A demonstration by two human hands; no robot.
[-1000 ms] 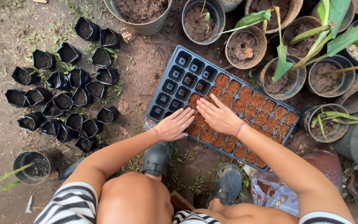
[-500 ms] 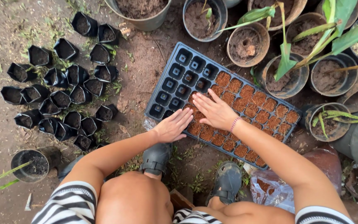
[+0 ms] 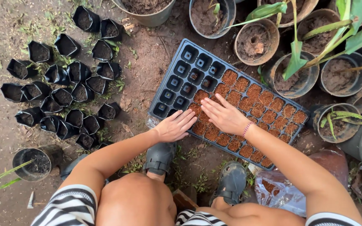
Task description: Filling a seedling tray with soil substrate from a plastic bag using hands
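Both hands, left hand [image 3: 175, 126] and right hand [image 3: 224, 115], press flat, unclenched, on half-filled black seed tray [image 3: 185, 71]

Setting: outdoor garden or plant-nursery ground. Evidence: bare brown soil [image 3: 147, 62] with sparse grass tufts and dry litter across the frame. Centre: black seedling tray [image 3: 181, 79], most cells packed with reddish-brown fibre, upper-left cells empty. Left half: cluster of small black nursery bags [image 3: 63, 96] filled with dark soil, standing on the ground. Top and right edges: round pots [image 3: 256, 42] of earth, several with green-leaved plants [image 3: 294, 62]. Lower left: single black pot [image 3: 32, 164] with soil. Lower right: clear plastic bag [image 3: 279, 192] holding reddish fibre.
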